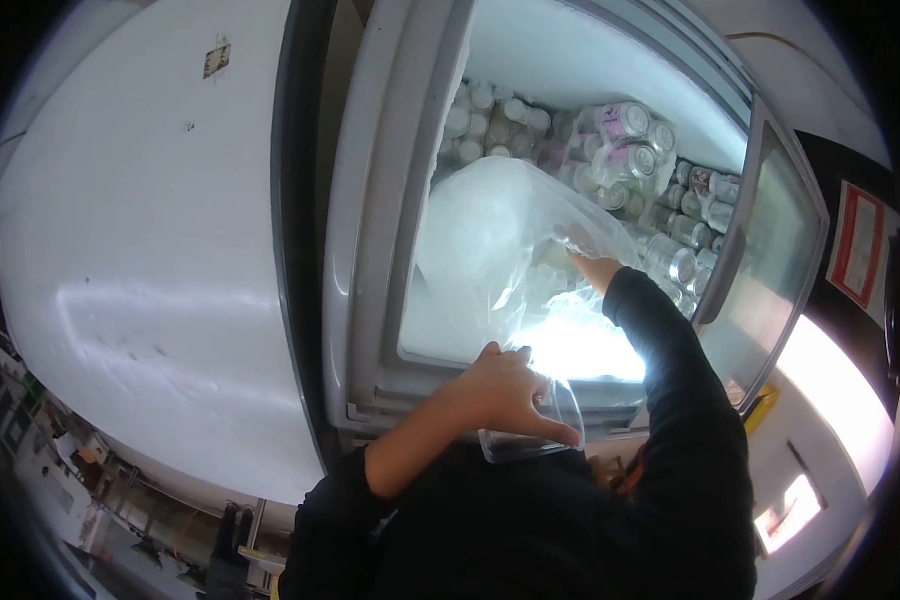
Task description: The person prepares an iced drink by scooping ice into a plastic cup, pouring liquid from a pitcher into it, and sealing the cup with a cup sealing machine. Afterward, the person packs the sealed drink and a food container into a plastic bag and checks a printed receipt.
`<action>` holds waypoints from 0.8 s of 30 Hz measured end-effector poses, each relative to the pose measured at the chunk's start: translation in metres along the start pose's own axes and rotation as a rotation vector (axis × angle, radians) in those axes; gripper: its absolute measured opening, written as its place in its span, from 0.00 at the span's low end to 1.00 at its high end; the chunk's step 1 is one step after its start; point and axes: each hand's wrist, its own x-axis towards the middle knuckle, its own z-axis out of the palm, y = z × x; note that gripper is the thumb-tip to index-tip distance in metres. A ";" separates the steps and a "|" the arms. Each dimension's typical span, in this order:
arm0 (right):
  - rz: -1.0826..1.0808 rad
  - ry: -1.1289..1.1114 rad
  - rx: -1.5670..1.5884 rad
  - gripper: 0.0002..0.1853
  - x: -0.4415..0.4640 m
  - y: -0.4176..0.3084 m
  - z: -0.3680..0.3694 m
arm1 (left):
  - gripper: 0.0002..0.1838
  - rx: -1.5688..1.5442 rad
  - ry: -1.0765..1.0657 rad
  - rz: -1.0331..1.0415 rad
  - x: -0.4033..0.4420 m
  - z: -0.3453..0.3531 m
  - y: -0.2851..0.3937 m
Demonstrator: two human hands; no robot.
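My left hand [510,393] is at the freezer's near edge, its fingers and thumb closed around a clear plastic container [538,443]. My right hand [596,271] reaches down into the freezer, at the mouth of a large translucent plastic bag [480,215]. The bag and the glare hide most of its fingers, so their grip cannot be made out. Whitish contents show through the bag, but their kind is unclear. Bright light washes out the area below my right hand.
The chest freezer [362,300] has its glass lid [770,250] slid to the right. Several cans [630,160] and bottles [480,125] lie behind the bag. A broad white surface [150,250] with a dark edge stands on the left. A red-framed sign [856,243] hangs at the right.
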 end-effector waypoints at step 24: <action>-0.108 0.001 -0.051 0.19 0.019 0.045 0.022 | 0.50 0.020 0.218 0.045 -0.017 -0.002 0.008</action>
